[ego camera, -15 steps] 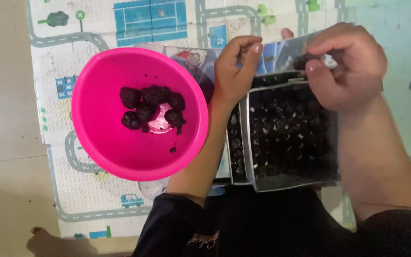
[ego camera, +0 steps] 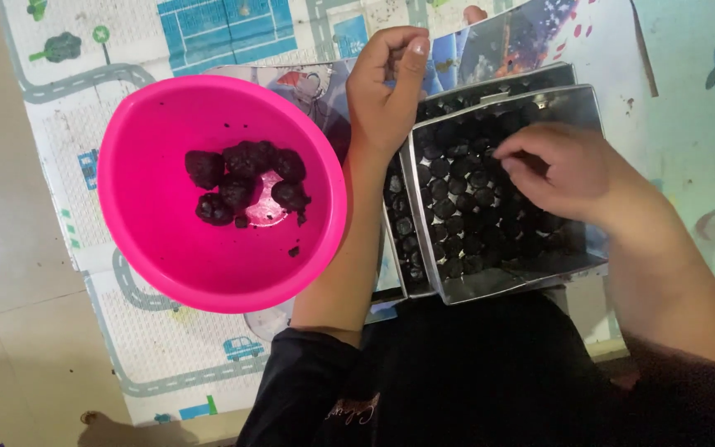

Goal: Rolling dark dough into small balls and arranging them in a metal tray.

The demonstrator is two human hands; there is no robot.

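metal tray (ego camera: 502, 285) w/ rows of dark balls (ego camera: 457, 203), on the play mat (ego camera: 138, 50) | right hand (ego camera: 560, 170) over balls, fingertips pinched, can't tell if grasping one | left hand (ego camera: 386, 91) curled loose, holds nothing, at tray's edge | pink bowl (ego camera: 167, 257) w/ dark lumps (ego camera: 246, 182) just left

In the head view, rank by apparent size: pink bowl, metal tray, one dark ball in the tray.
1. Pink bowl and metal tray: they look alike, and hands cover part of the tray, so unranked.
2. Dark ball: plainly smallest.
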